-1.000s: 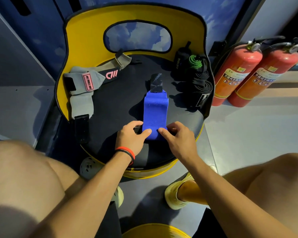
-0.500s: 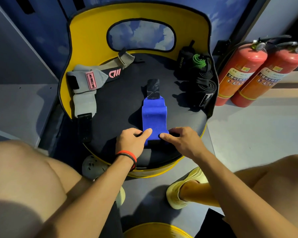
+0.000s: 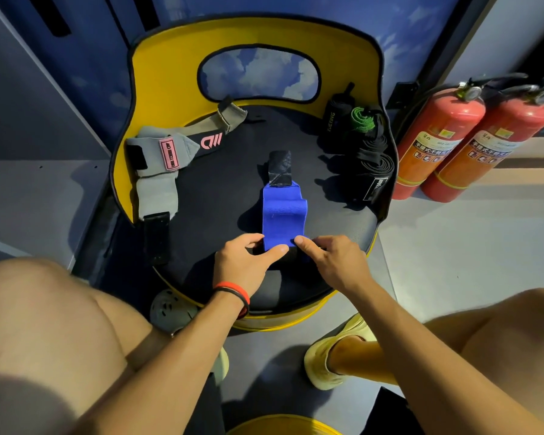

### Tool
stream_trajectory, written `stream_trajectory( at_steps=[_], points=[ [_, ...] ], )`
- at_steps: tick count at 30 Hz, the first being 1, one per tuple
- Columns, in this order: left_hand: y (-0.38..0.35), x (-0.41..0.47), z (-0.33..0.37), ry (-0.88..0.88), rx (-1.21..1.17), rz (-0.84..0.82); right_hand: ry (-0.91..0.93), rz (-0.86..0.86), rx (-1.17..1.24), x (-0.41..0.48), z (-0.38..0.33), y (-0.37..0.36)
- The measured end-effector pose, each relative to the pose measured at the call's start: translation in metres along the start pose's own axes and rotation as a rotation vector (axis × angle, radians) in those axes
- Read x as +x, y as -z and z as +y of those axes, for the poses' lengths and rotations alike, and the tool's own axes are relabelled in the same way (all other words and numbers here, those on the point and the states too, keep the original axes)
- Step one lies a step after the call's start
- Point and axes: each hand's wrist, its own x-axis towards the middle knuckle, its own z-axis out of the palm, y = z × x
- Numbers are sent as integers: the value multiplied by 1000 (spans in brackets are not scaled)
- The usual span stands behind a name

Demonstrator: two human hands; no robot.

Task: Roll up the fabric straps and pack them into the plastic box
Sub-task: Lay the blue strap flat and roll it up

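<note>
On the seat (image 3: pixel 214 196), near edge: pinching blue strap (image 3: pixel 284 215) at rolled end with left grip (image 3: pixel 246 262) and right grip (image 3: pixel 333 262); soft, light, springy; probably best held by both edges.

Two red fire extinguishers (image 3: pixel 471 142) — beside a yellow chair (image 3: pixel 170 73)

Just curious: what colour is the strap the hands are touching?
Blue strap, black end tab; head view.

on the chair seat (image 3: pixel 220 196) a strap (image 3: pixel 284 215) lies mid-seat, its near end held by the left hand (image 3: pixel 245 262) and right hand (image 3: pixel 333 262) near the front edge. a flat strap (image 3: pixel 157 171) lies along the left edge, rolled straps (image 3: pixel 368 158) at the right edge, and extinguishers (image 3: pixel 437 142) stand on the floor (image 3: pixel 453 246) further right.
</note>
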Motion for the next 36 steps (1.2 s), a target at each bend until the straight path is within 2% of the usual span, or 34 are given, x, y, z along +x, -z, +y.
stream_trajectory(
  at_steps=[2, 4, 7, 10, 13, 17, 19, 22, 26, 28, 30, 33, 36],
  points=[
    [0, 0, 2, 1, 1, -10, -11, -11, -18, 1, 0, -1],
    [0, 1, 4, 10, -7, -26, 29, 78, -59, -1, 2, -5],
    [-1, 3, 7, 20, -22, -31, 310, 437, -101, -16, 2, -13],
    [-4, 9, 10, 50, -25, -27, 591, 572, -259, -28, 1, -20],
    [-1, 17, 10, 81, 1, -46, 655, 541, -336, -28, 6, -29],
    [8, 33, 13, 146, 68, -150, 642, 513, -397, -22, 8, -30],
    [14, 45, 17, 204, 71, -126, 628, 512, -425, -18, 7, -28],
    [19, 68, 24, 206, -55, -25, 627, 514, -455, -12, 6, -27],
    [16, 84, 42, 394, -355, -241, 618, 493, -464, -6, 2, -25],
    [11, 91, 44, 443, -489, -277, 601, 474, -469, -4, 0, -25],
    [5, 100, 42, 405, -551, -244, 589, 467, -461, -4, 0, -24],
    [2, 112, 40, 322, -497, -214, 588, 457, -452, -3, -1, -22],
    [5, 118, 46, 279, -478, -279, 589, 438, -438, -2, -1, -19]
  ],
)
